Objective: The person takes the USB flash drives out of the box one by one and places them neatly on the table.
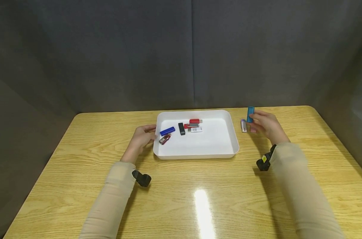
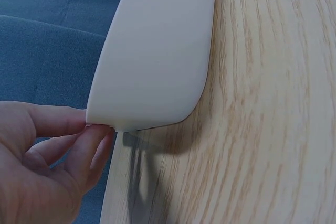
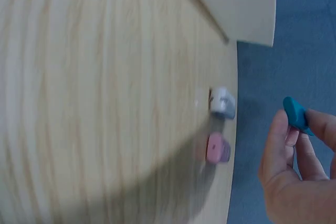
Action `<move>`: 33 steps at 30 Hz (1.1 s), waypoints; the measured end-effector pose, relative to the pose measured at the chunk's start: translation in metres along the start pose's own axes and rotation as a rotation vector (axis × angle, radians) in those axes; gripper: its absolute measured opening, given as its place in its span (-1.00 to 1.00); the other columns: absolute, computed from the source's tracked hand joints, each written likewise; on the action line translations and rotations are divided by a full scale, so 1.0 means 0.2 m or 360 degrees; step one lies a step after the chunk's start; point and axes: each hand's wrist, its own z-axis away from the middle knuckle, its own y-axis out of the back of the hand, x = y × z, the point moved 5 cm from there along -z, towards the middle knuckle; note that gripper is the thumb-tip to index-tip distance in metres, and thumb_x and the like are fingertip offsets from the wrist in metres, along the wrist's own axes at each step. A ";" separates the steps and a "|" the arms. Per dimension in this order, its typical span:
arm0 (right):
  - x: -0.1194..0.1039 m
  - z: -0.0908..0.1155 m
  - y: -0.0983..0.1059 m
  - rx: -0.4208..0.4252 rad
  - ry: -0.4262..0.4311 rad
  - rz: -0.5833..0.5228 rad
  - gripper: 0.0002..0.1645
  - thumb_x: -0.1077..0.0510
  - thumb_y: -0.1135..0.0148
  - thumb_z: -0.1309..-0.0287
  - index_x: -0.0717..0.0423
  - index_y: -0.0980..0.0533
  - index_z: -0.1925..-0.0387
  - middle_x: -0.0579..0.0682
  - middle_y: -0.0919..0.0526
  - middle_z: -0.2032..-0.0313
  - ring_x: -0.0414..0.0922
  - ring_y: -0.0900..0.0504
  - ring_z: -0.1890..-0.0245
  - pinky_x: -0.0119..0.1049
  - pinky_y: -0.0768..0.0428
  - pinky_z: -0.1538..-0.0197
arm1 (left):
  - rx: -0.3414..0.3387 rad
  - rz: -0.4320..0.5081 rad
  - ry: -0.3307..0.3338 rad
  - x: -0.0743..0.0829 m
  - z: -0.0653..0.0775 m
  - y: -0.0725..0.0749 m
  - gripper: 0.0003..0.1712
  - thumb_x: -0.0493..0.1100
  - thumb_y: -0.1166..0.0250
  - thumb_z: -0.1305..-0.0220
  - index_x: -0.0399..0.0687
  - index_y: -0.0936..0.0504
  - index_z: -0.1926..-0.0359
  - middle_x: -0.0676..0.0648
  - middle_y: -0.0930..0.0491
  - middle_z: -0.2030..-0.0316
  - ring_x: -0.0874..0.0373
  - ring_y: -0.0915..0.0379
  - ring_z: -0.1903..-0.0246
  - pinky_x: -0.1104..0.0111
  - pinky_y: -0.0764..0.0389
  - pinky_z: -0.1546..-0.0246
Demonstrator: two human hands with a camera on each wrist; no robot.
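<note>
"While the left hand point(image 1: 142, 136) is touching the white tray point(image 1: 212, 142), how are its fingers sitting?"

"Thumb and fingers are pinching the rim at the tray's left end; they are leaving only a thin gap."

"And the right hand point(image 1: 268, 125)?"

"It is pinching a teal stick point(image 1: 250, 111) between thumb and fingers; the stick is being held off the table point(image 1: 175, 182), right of the tray; a white-and-purple stick point(image 1: 243, 126) and a pink stick point(image 3: 214, 148) are lying near it on the tabletop; six more sticks point(image 1: 181, 128) are lying inside the tray."
</note>
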 end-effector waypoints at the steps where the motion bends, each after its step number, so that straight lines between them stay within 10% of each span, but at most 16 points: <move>1: 0.00 0.00 0.01 -0.0012 0.0013 0.0008 -0.19 0.06 0.01 -0.35 0.19 0.08 -0.48 -0.23 -0.39 0.16 -0.50 -0.54 0.30 -0.64 -0.55 0.03 | 0.0002 0.0001 0.0000 0.00 0.00 0.00 -0.38 -0.47 -0.05 -0.22 -0.31 -0.29 -0.34 -0.30 -0.39 -0.26 -0.02 -0.42 -0.11 0.28 -0.54 -0.11; 11: 0.07 0.02 0.12 -0.0074 0.0069 -0.0104 -0.13 0.21 -0.04 -0.32 0.30 0.17 -0.47 -0.27 -0.53 0.28 -0.44 -0.61 0.34 -0.60 -0.60 0.10 | 0.0015 0.0007 0.0030 -0.01 0.00 -0.01 -0.39 -0.47 -0.07 -0.20 -0.31 -0.31 -0.32 -0.29 -0.40 -0.25 0.00 -0.40 -0.11 0.22 -0.50 -0.17; 26: 0.13 0.03 0.23 0.0026 0.0003 0.0294 -0.19 0.18 0.03 -0.36 0.27 0.16 -0.47 -0.48 -0.45 0.43 -0.55 -0.52 0.35 -0.66 -0.57 0.14 | 0.0021 -0.0007 0.0032 -0.01 -0.01 0.00 -0.36 -0.50 -0.04 -0.19 -0.30 -0.29 -0.34 -0.29 -0.39 -0.27 -0.02 -0.39 -0.15 0.20 -0.51 -0.17; 33: 0.16 0.02 0.25 0.0080 -0.0005 0.0374 -0.22 0.16 0.06 -0.37 0.31 0.12 -0.46 0.02 -0.42 -0.03 -0.55 -0.49 0.35 -0.64 -0.57 0.10 | 0.0032 -0.0012 0.0050 -0.01 -0.02 0.00 -0.37 -0.47 -0.06 -0.20 -0.27 -0.31 -0.34 -0.26 -0.40 -0.27 -0.01 -0.39 -0.16 0.23 -0.51 -0.15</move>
